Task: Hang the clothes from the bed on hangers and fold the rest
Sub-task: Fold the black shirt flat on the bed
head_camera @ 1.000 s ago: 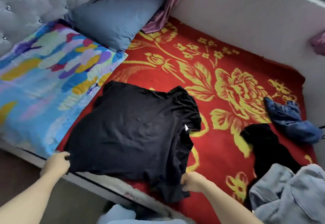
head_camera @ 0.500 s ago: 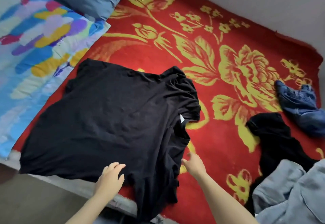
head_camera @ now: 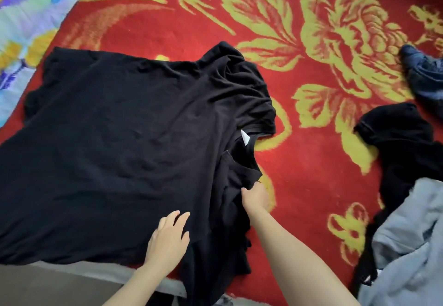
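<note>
Black shirt (head_camera: 124, 149) lies spread on the red blanket (head_camera: 299, 161). My left hand (head_camera: 167, 238) rests flat on it, fingers straight; my right hand (head_camera: 255, 197) pinches its edge.

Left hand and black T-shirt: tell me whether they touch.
Touching. The head view shows the left hand lying palm down on the black T-shirt, fingers straight on the cloth.

black cotton T-shirt (head_camera: 124, 157) on red flowered blanket (head_camera: 311, 161), left half | crumpled black garment (head_camera: 402, 152) right of it | pale grey denim garment (head_camera: 412, 245) on that one's near end | blue jeans (head_camera: 426, 77) behind them | multicoloured printed bedding (head_camera: 24, 29) far left
</note>
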Action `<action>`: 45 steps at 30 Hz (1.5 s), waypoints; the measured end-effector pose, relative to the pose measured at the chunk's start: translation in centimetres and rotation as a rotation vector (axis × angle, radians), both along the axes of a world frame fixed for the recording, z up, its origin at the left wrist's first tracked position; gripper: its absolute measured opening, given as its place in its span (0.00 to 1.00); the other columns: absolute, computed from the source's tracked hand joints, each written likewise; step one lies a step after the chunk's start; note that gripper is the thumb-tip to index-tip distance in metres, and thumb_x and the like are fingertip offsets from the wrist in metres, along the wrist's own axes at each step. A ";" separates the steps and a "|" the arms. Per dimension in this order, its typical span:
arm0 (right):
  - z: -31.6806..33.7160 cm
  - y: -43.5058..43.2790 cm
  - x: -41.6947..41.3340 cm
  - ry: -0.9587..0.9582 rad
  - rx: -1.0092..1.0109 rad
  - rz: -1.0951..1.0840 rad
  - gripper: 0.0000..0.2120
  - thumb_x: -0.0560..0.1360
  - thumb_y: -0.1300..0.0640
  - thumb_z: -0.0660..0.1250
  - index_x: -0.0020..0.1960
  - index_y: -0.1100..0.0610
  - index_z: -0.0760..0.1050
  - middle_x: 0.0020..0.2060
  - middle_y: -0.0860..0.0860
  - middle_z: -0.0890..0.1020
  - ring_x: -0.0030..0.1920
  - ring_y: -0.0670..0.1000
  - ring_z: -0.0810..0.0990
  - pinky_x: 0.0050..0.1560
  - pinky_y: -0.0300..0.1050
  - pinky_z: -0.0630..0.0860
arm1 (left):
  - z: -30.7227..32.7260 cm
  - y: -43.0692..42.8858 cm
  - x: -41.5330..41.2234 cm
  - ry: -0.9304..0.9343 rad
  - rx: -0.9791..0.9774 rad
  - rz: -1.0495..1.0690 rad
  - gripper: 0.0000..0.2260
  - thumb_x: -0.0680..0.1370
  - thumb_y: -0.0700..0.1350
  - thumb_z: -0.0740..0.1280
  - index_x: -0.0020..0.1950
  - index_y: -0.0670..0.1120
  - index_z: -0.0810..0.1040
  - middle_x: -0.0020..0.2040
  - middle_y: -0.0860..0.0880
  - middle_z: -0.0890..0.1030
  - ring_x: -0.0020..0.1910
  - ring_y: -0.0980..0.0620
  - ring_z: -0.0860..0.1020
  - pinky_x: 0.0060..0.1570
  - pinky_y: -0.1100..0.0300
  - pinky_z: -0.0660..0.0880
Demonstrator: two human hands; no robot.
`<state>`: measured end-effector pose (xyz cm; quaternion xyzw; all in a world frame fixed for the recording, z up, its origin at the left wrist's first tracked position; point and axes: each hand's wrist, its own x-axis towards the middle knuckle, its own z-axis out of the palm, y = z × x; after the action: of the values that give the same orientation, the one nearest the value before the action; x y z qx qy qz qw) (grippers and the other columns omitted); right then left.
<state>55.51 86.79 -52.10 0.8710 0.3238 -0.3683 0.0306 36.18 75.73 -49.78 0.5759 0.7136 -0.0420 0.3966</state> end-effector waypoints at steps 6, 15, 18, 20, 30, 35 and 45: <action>0.4 -3.3 6.9 -0.109 0.130 -0.396 0.10 0.76 0.60 0.63 0.52 0.64 0.78 0.51 0.64 0.81 0.54 0.64 0.78 0.48 0.49 0.71 | 0.3 1.6 0.1 0.002 0.056 -0.112 0.21 0.81 0.50 0.56 0.74 0.55 0.59 0.74 0.56 0.59 0.70 0.55 0.60 0.62 0.60 0.67; 1.1 -7.1 8.3 -0.134 0.230 -0.210 0.15 0.78 0.56 0.60 0.62 0.62 0.70 0.58 0.62 0.75 0.60 0.61 0.73 0.57 0.52 0.68 | 0.8 -1.2 3.1 -0.003 0.280 -0.582 0.21 0.49 0.60 0.82 0.32 0.50 0.81 0.29 0.52 0.76 0.25 0.54 0.75 0.22 0.69 0.70; 1.4 -9.4 5.1 -0.057 0.261 -0.146 0.16 0.77 0.51 0.63 0.59 0.60 0.68 0.56 0.58 0.75 0.57 0.59 0.74 0.52 0.50 0.69 | 0.0 -4.4 5.0 0.003 0.063 -0.659 0.26 0.60 0.69 0.73 0.43 0.49 0.80 0.39 0.50 0.78 0.37 0.52 0.78 0.34 0.65 0.73; 1.4 -10.8 3.4 -0.021 0.182 -0.183 0.18 0.76 0.47 0.64 0.58 0.58 0.66 0.55 0.55 0.75 0.54 0.58 0.75 0.46 0.48 0.67 | -0.4 -6.1 5.9 0.084 -0.023 -0.613 0.26 0.70 0.68 0.64 0.57 0.49 0.74 0.50 0.49 0.77 0.50 0.51 0.76 0.46 0.59 0.72; 1.4 -16.1 2.6 0.373 0.056 -0.327 0.17 0.72 0.64 0.68 0.60 0.64 0.72 0.40 0.50 0.77 0.46 0.50 0.74 0.47 0.38 0.70 | -0.5 -8.3 5.7 0.079 0.024 -0.636 0.13 0.71 0.56 0.70 0.48 0.49 0.77 0.47 0.50 0.78 0.47 0.50 0.77 0.41 0.61 0.73; 2.7 -20.2 5.3 0.189 -0.132 -0.194 0.12 0.70 0.65 0.62 0.31 0.54 0.66 0.28 0.48 0.71 0.37 0.52 0.69 0.34 0.45 0.62 | 1.6 -9.5 5.4 -0.131 0.114 -0.974 0.15 0.47 0.54 0.74 0.25 0.50 0.74 0.30 0.53 0.73 0.29 0.52 0.74 0.25 0.68 0.67; 3.8 -17.2 5.6 -0.111 -0.124 -0.031 0.18 0.75 0.62 0.57 0.65 0.57 0.66 0.62 0.55 0.71 0.63 0.57 0.69 0.59 0.50 0.69 | 1.6 -5.3 5.2 -0.079 0.231 -1.015 0.18 0.49 0.59 0.80 0.29 0.53 0.78 0.27 0.53 0.75 0.25 0.55 0.75 0.23 0.70 0.68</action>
<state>61.16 69.62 -48.32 0.8913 0.2846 -0.3394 0.0967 41.35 70.41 -48.22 0.8904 0.3292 -0.1282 0.2869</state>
